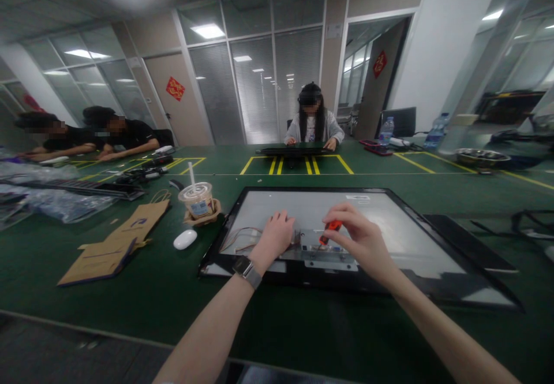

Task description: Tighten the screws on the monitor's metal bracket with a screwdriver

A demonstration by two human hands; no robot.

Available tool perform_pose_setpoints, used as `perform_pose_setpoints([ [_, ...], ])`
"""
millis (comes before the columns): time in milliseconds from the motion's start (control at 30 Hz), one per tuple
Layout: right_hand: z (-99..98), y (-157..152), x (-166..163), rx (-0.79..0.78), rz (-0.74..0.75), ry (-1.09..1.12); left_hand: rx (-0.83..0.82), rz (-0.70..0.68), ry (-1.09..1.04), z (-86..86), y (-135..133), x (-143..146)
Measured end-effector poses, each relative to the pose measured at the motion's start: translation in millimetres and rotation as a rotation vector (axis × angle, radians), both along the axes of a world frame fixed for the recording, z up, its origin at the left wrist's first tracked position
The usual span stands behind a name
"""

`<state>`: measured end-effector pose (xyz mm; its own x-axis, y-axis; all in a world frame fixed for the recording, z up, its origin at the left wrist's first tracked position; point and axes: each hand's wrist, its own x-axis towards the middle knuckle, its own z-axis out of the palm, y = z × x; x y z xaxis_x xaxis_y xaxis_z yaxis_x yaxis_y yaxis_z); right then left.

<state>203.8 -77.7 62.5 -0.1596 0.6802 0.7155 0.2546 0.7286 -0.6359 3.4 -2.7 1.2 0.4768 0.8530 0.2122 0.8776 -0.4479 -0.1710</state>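
A monitor panel [389, 228] lies face down on the green table, its black frame around a pale metal back. My left hand [273, 238], a watch on its wrist, rests with fingers curled loosely on the panel beside thin wires [242, 239]. My right hand [361, 235] pinches a small orange-handled screwdriver [329, 231], tip down on the metal circuit cover [322, 250] at the panel's near edge.
A lidded cup with a straw [197, 199], a white mouse [185, 239] and a brown paper bag [116, 242] lie to the left. A black panel piece [467, 242] is at right. One person [312, 119] sits opposite; two others [86, 133] lean at far left.
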Motion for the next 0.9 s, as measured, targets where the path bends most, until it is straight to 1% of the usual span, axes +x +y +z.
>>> perform_pose_setpoints([
  [67, 1.7, -3.5, -2.1, -0.043, 0.046, 0.011, 0.005, 0.004, 0.002, 0.7, -1.1, 0.1],
  [167, 3.4, -7.9, -2.7, -0.089, 0.098, -0.061, -0.001, 0.007, 0.007, 2.6, -2.1, 0.6],
  [233, 3.1, -8.9, -1.4, -0.115, 0.116, -0.095, -0.018, 0.009, 0.012, 4.2, -2.5, 0.9],
  [333, 1.5, -6.7, 1.3, -0.163, 0.125, -0.063, -0.032, 0.012, 0.008, 5.5, -2.8, 0.7],
  [400, 0.7, -3.2, 2.6, -0.150, 0.119, -0.034, -0.030, 0.008, -0.003, 4.8, -2.4, 0.1],
  [500, -1.1, 2.5, 3.6, -0.086, 0.056, 0.015, -0.028, 0.007, -0.018, 2.2, -0.8, -0.9],
  [600, -5.4, 5.9, 4.3, -0.096, 0.010, 0.049, -0.033, 0.010, -0.027, -0.4, 1.6, -1.4],
  [733, -9.8, 5.7, 5.6, -0.158, 0.060, 0.075, -0.031, 0.005, -0.031, -0.2, 2.4, -0.8],
  [900, -7.2, 4.4, 4.7, -0.110, 0.111, -0.001, -0.052, 0.021, -0.020, 3.8, -0.6, 0.7],
])
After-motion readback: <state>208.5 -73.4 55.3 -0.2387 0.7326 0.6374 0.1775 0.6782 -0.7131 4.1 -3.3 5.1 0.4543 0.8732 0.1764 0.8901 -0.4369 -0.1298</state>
